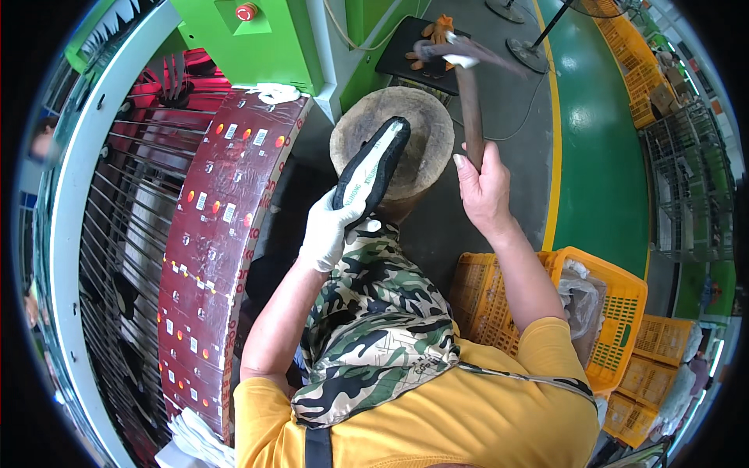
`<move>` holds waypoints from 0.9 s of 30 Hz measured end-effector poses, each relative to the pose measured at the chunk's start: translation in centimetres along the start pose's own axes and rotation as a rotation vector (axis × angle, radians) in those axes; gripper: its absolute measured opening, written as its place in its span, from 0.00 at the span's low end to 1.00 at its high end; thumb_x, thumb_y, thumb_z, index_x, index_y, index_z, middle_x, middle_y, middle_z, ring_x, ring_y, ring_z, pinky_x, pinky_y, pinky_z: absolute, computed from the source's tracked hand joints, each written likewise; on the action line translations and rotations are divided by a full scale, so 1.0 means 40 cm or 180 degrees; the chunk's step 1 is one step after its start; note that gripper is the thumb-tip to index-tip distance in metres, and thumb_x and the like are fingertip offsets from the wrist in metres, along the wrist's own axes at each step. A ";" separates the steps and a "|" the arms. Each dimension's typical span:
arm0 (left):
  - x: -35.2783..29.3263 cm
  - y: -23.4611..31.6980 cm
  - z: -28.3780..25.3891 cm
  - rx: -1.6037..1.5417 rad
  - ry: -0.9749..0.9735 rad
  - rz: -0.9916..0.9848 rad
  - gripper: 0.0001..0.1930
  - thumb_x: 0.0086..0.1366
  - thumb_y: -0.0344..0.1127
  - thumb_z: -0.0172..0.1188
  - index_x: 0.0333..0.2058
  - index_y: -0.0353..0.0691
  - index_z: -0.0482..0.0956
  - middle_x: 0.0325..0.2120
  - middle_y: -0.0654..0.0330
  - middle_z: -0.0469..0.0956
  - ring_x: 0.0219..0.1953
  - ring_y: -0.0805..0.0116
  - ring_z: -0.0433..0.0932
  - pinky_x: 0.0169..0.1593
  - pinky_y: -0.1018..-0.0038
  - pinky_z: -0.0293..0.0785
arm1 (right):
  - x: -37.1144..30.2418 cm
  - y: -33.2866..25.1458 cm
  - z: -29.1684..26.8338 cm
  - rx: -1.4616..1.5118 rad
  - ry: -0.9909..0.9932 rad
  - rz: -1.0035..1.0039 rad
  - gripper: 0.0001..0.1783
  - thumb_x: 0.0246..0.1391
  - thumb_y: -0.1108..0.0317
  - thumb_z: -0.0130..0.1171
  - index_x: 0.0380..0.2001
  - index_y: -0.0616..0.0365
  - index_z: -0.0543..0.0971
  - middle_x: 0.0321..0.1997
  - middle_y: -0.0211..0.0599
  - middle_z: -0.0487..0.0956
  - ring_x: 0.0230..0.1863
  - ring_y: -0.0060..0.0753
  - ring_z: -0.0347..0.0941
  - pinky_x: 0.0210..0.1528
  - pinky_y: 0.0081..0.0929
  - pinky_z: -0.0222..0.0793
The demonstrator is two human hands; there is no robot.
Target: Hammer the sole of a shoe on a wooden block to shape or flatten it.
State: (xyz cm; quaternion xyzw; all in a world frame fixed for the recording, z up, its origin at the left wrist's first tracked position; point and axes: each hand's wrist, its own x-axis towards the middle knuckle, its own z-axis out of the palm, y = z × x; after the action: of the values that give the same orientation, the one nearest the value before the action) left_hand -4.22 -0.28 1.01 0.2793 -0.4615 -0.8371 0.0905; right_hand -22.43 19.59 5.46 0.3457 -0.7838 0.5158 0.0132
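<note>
Steadying a black shoe piece [378, 156] over a log block [431, 129], hammer [470, 105] held up beyond.
Gloved left hand [331, 230]: fingers grasp the piece's near end, which overhangs the block's rim; that overhang or a loose hold could let it tip, and a stray blow could catch the fingers. Bare right hand [485, 187]: fingers clench the wooden handle; a slack grip might twist the blurred head. Around, a yellow crate [619, 312] and a patterned brown board [211, 199] may limit elbow room; farther, a green machine [265, 47] and orange gloves [438, 29].
</note>
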 end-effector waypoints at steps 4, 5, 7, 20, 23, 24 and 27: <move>-0.004 -0.011 0.003 -0.0108 0.0020 0.0065 0.17 0.66 0.24 0.59 0.54 0.27 0.76 0.42 0.54 0.83 0.39 0.67 0.84 0.44 0.73 0.84 | -0.071 0.188 0.062 -0.1108 -0.0588 0.0149 0.14 0.64 0.65 0.62 0.37 0.62 0.68 0.27 0.62 0.78 0.33 0.73 0.77 0.32 0.55 0.72; -0.003 -0.014 0.003 -0.0055 0.0004 0.0115 0.18 0.67 0.25 0.60 0.54 0.29 0.75 0.40 0.55 0.83 0.34 0.68 0.85 0.33 0.78 0.78 | -0.064 0.177 0.051 -0.1104 -0.0625 0.0168 0.14 0.63 0.66 0.62 0.37 0.62 0.68 0.25 0.59 0.78 0.30 0.67 0.78 0.31 0.51 0.72; 0.011 -0.006 0.003 -0.0004 -0.0001 0.0193 0.18 0.68 0.26 0.61 0.55 0.30 0.74 0.38 0.57 0.83 0.29 0.68 0.86 0.23 0.83 0.72 | -0.029 0.117 0.015 -0.0569 -0.0562 0.0410 0.14 0.64 0.65 0.63 0.37 0.62 0.69 0.22 0.49 0.77 0.25 0.48 0.78 0.29 0.42 0.72; 0.034 -0.020 -0.021 0.0089 -0.0027 0.0139 0.17 0.67 0.25 0.61 0.54 0.28 0.75 0.40 0.55 0.82 0.34 0.67 0.86 0.32 0.78 0.79 | -0.044 0.092 -0.008 -0.0163 -0.0607 0.0602 0.17 0.65 0.64 0.63 0.34 0.63 0.67 0.21 0.47 0.74 0.22 0.44 0.74 0.28 0.39 0.69; 0.004 -0.019 0.001 -0.0255 -0.0014 0.0145 0.17 0.66 0.25 0.62 0.53 0.29 0.75 0.41 0.55 0.82 0.32 0.67 0.86 0.32 0.78 0.82 | -0.049 0.013 -0.019 0.0347 -0.0148 0.0432 0.14 0.66 0.65 0.62 0.36 0.63 0.69 0.20 0.44 0.73 0.21 0.35 0.72 0.27 0.34 0.68; 0.002 -0.013 0.003 -0.0251 -0.0019 0.0072 0.17 0.66 0.24 0.62 0.53 0.29 0.75 0.41 0.55 0.81 0.32 0.67 0.85 0.34 0.77 0.83 | -0.060 0.002 -0.016 0.0555 -0.0029 0.0594 0.14 0.66 0.65 0.62 0.37 0.63 0.70 0.20 0.45 0.73 0.21 0.36 0.72 0.27 0.34 0.68; 0.005 -0.018 0.010 -0.0057 0.0005 0.0163 0.16 0.67 0.24 0.60 0.53 0.27 0.76 0.41 0.52 0.83 0.35 0.65 0.85 0.40 0.72 0.85 | -0.118 0.130 0.039 -0.0087 -0.0134 0.0136 0.14 0.66 0.65 0.61 0.35 0.62 0.69 0.23 0.52 0.76 0.23 0.53 0.72 0.29 0.38 0.71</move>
State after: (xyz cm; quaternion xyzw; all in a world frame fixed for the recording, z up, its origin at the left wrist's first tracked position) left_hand -4.52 0.32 0.51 0.2672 -0.4609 -0.8384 0.1148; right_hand -21.21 21.97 -1.21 0.3394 -0.7980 0.4978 -0.0096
